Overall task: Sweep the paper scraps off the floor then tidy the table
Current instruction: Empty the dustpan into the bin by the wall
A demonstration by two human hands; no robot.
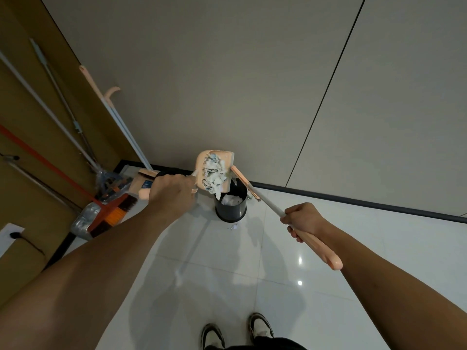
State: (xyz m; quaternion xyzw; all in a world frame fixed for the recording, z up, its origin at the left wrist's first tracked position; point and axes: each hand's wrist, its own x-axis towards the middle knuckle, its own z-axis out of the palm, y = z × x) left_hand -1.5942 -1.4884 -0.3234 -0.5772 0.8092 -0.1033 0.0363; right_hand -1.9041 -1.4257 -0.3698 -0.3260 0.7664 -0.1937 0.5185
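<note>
My left hand [171,192] grips the handle of a peach dustpan [202,162], which is tilted over a black bin [231,209] by the wall. Paper scraps [214,176] cling inside the pan and hang toward the bin's mouth. White scraps lie inside the bin. My right hand [304,219] grips the white and peach handle of a broom [317,245]; its peach head [243,180] sits at the pan's right edge, above the bin. One small scrap [233,227] lies on the white tile floor just in front of the bin.
Several mops and brooms [106,198] lean in the left corner against a brown panel, along with a second peach-handled pole [111,109]. A grey wall with a dark skirting [353,202] runs behind the bin. My shoes [236,333] stand on the glossy tiles below.
</note>
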